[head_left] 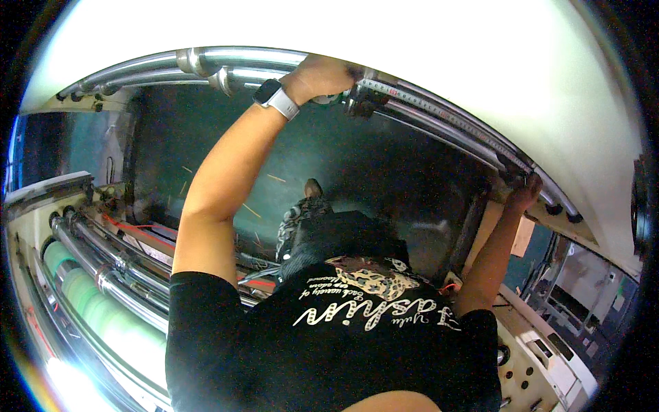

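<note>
A tape measure point(439, 106) with a pale marked blade lies stretched along the shiny metal bars point(254, 56) at the far side. My left hand point(321, 77), wearing a smartwatch point(269, 93) with a light strap, is closed at the tape's left end, close to a dark collar on the bars. Part of a rounded pale thing shows under that hand; I cannot tell what it is. My right hand point(525, 192) is closed at the tape's right end, by the bars' right end. Its fingertips are small and dark in the picture.
A large white machine panel point(343, 24) hangs over the bars. Behind me at the left run more metal rollers point(120, 264) and a green-white roller point(103, 295). A machine side with dark knobs point(518, 374) stands at the lower right. Thin strips point(276, 178) lie on the dark green floor.
</note>
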### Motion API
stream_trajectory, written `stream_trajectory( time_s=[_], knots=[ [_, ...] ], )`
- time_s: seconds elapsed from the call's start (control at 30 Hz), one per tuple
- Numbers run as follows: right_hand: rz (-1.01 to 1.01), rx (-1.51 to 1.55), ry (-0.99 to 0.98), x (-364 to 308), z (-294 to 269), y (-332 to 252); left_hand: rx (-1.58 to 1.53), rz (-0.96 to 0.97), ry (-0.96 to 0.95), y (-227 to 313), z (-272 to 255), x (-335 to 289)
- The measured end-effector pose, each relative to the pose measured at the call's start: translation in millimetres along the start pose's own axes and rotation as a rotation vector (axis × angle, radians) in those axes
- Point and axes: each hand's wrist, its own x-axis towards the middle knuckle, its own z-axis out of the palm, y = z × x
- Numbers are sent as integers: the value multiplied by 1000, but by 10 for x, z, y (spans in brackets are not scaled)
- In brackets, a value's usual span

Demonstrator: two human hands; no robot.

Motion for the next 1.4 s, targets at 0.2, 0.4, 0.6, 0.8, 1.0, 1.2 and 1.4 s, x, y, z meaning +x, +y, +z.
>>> stream_trajectory(
  time_s=[0.2, 0.4, 0.6, 0.8, 1.0, 1.2, 1.4],
  knots=[
    [86, 5, 119, -179, 580, -446, -59, -96, -61, 40, -74, -59],
    [17, -149, 131, -8, 129, -68, -121, -119, -127, -67, 53, 39],
    [96, -44, 145, -79, 289, -238, -138, -156, -215, -35, -19, 52],
    [261, 120, 201, -218, 667, -605, -104, -141, -172, -12, -18, 46],
    [271, 182, 143, -246, 653, -646, -148, -176, -154, 68, -96, 12],
    [22, -168, 155, -52, 214, -190, -161, -146, -206, -15, -33, 40],
    [195, -2, 230, -148, 451, -359, -175, -194, -249, -30, -44, 9]
  ],
)
